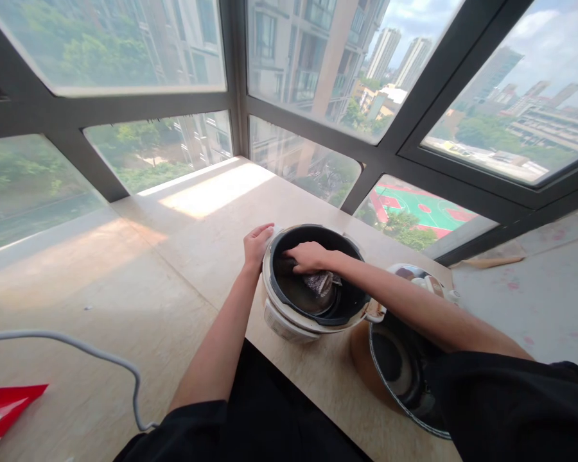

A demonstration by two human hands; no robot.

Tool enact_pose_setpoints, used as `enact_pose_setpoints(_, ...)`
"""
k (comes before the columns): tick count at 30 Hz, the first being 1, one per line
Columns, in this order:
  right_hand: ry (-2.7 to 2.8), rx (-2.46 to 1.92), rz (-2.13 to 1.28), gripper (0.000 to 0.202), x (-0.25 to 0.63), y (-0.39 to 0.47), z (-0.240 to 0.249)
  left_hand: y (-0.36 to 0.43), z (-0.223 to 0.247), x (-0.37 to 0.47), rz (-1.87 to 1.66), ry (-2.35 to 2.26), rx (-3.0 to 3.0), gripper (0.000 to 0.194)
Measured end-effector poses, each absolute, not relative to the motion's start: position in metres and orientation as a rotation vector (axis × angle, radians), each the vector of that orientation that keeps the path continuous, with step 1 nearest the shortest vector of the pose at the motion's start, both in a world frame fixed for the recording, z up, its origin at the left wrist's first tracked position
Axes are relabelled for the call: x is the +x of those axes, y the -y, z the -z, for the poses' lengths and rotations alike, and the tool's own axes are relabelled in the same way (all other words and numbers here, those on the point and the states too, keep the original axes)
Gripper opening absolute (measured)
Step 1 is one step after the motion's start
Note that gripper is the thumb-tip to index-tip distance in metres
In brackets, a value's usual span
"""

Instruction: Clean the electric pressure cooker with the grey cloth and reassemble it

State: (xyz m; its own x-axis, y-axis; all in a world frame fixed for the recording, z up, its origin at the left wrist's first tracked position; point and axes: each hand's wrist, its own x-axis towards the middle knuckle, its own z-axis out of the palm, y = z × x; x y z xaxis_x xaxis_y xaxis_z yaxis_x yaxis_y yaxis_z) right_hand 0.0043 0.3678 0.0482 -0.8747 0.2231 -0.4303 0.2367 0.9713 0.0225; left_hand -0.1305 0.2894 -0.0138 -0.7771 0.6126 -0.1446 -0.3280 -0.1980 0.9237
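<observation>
A white electric pressure cooker (pixel 289 321) stands on the pale counter, its lid off and its dark inside showing. My left hand (pixel 257 245) grips the cooker's left side near the rim, its fingertips partly out of sight. Reaching across from the right, my right hand (pixel 309 258) is down inside the cooker, closed on a dark, patterned cloth (pixel 320 282). The cloth hangs below the fingers against the inner wall and bottom. Beside the cooker, partly under my right forearm, is a round inner pot (pixel 390 359) with a dark inside and brownish outside.
A white lid-like part (pixel 426 280) lies behind the inner pot. On the left, a grey cable (pixel 96 351) runs over the stone counter (pixel 173 282), near a red packet (pixel 14 410). Dark-framed windows (pixel 238 77) enclose the counter's far sides. Floral fabric (pixel 549 301) is at right.
</observation>
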Motion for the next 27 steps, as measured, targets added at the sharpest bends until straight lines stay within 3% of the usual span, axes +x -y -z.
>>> enact_pose_setpoints(4,-2.722,0.136,0.083,0.06,0.014,-0.352,-0.046,-0.289,0.012,-0.131,-2.008,-1.487,0.359,0.026)
enact_pose_setpoints(13,-2.577,-0.143,0.175,0.04,0.04,-0.329,-0.06,-0.287,0.007,-0.129,-1.996,-1.483,0.35,0.024)
enact_pose_setpoints(27,-2.283,-0.13,-0.083,0.036,0.043,-0.31,-0.092,-0.288,0.014,-0.131,-2.003,-1.486,0.376,0.026)
